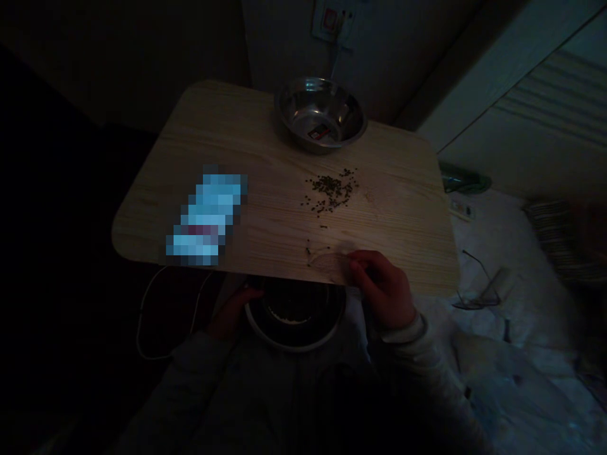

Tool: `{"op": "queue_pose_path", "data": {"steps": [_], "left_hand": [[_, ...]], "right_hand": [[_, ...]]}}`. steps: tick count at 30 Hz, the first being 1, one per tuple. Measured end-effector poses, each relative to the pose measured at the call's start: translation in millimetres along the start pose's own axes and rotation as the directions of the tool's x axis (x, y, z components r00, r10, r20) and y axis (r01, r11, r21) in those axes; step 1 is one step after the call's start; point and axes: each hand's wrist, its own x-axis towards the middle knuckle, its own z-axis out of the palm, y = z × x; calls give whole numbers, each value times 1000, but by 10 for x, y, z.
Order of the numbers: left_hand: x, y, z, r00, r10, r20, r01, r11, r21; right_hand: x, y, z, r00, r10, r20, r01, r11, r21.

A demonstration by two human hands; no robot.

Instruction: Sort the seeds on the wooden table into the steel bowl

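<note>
In dim light, my left hand (233, 311) grips the left rim of a round bowl (294, 344), dark inside with a pale rim. The bowl is held just below the front edge of the wooden table (270, 237), which hides its far side. My right hand (382, 287) is closed in a pinch at that front edge. A faint, thin curved outline reaches left from its fingertips; I cannot make out what it is. A few small dark green beans or seeds (308, 251) lie left of those fingers. The main scattered heap (332, 191) is farther back on the tabletop.
A shiny metal basin (308, 136) stands at the table's back edge. A lit phone (207, 218), blurred out, lies on the left. Right of the table, eyeglasses (477, 302) rest on pale bedding (512, 265). A white cable (140, 322) hangs at left; a wall socket (334, 22) is behind.
</note>
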Motion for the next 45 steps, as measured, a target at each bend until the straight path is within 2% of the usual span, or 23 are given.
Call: {"op": "queue_pose_path", "data": {"steps": [7,13,18,22,27,32,37,45], "left_hand": [[-2,-18,-3,999,9,-54,-9,1000,3],[-17,-15,39,999,39,-25,-40,999,-34],[26,-16,4,999,27,18,-26,999,-41],[77,-36,-33,1000,-11,16,12,1000,-28],[82,-53,-40,999,35,8,-34,999,-36],[91,-53,-46,1000,8,25,-7,999,-34],[86,-50,-36,999,53,6,-53,998,-45],[117,-56,-53,999,34,23,-34,999,-33]], "right_hand": [[9,-9,-3,1000,11,11,-12,1000,15],[27,-14,6,1000,13,9,-14,999,33],[26,-5,0,1000,-3,23,3,1000,5],[23,3,1,1000,-18,20,18,1000,-3],[32,5,9,1000,-12,0,12,999,33],[41,10,2,999,-27,18,27,999,16],[38,26,-2,999,-38,32,38,999,-3],[45,19,1,998,-50,24,50,999,-6]]}}
